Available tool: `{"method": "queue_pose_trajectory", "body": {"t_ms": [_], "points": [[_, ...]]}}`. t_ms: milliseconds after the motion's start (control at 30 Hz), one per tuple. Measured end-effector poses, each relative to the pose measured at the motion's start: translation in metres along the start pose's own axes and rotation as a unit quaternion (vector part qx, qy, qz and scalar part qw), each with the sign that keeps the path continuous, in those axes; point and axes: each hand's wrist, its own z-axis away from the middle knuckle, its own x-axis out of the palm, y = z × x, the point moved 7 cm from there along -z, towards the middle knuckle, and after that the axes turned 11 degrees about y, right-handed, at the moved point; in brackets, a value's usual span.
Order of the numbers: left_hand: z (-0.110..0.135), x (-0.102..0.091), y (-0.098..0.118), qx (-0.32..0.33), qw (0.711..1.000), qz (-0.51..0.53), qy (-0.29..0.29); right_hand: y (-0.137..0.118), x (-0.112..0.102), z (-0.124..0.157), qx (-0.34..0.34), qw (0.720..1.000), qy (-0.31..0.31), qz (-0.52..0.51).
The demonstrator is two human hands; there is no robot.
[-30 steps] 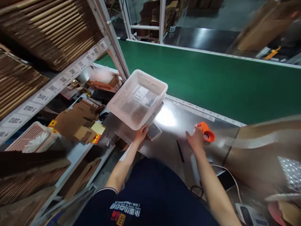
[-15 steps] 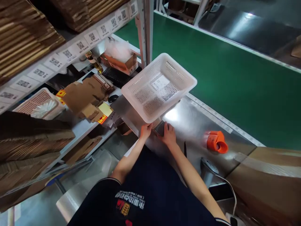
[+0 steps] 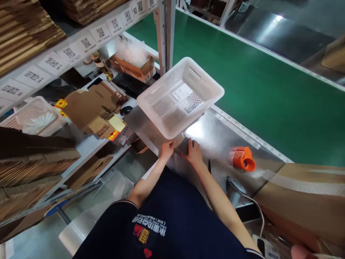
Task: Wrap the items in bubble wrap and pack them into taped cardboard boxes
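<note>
A small dark, flat box [image 3: 183,146] with a brownish edge lies between my hands, low over the metal tabletop. My right hand [image 3: 194,153] wraps its right side, thumb below and fingers over the far edge. At the box's left end, my left hand [image 3: 167,149] is closed in a pinch; its fingertips meet the box's edge, and exactly what they grip there is partly hidden. Just beyond both hands stands a white perforated plastic basket [image 3: 164,131] with a white label sheet [image 3: 182,92] inside on its bottom.
To the right sit an orange tape dispenser [image 3: 244,159], a scanner on a stand [image 3: 236,185] and a large carton [image 3: 302,201]. Behind runs a green conveyor belt [image 3: 250,86]. Flattened cardboard [image 3: 86,104], a mouse [image 3: 126,110] and a keyboard [image 3: 130,84] lie left, under a labelled shelf [image 3: 86,44].
The view has shifted slightly, so the surroundings sit a little further left and higher. Both hands keep nearly the same hold on the box. A blurred pinkish shape now shows at the bottom right.
</note>
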Motion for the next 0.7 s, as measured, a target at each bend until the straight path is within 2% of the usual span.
{"method": "queue_pose_trajectory", "body": {"t_ms": [167,300,400,500,533,600,700], "points": [[0.024,0.007,0.022,0.079,0.992,-0.085,-0.046,-0.001,-0.003,0.002,0.006,1.0,0.012,-0.002],[0.034,0.011,0.03,0.134,0.978,-0.14,-0.08,0.0,0.0,0.005,0.002,0.999,0.028,-0.017],[0.038,0.013,0.035,0.191,0.953,-0.217,-0.087,0.0,0.006,0.005,0.002,0.999,0.03,-0.045],[0.043,0.013,0.042,0.241,0.92,-0.305,-0.059,0.013,0.006,0.007,-0.007,0.995,0.026,-0.095],[0.046,0.013,0.045,0.254,0.911,-0.322,-0.044,0.028,0.001,0.009,0.001,0.993,0.035,-0.11],[0.054,0.015,0.052,0.277,0.898,-0.341,-0.024,0.078,-0.018,0.018,0.064,0.988,0.079,-0.117],[0.064,0.023,0.056,0.276,0.895,-0.349,-0.018,0.186,-0.058,0.047,0.247,0.957,0.147,-0.037]]}}
